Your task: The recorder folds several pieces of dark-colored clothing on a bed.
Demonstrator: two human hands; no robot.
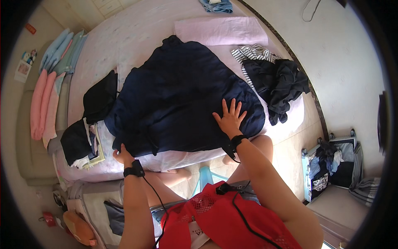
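Note:
A dark navy cloth garment [180, 102] lies spread out on the bed before me, wide at its near edge and narrowing towards the far side. My left hand [123, 155] grips its near left corner, with part of the fingers hidden at the cloth. Flat on the right part of the garment rests my right hand [230, 119], fingers spread and holding nothing. A dark strap [229, 153] hangs from the near edge beside my right wrist. Low folds run across the middle of the cloth.
Folded black clothes [101, 98] and a stack of folded clothes [82, 144] lie left. Black clothing [276, 81] and a striped garment [256, 51] lie right, below a folded pink cloth [220, 30]. An open suitcase [342, 168] holding clothes stands on the floor at right.

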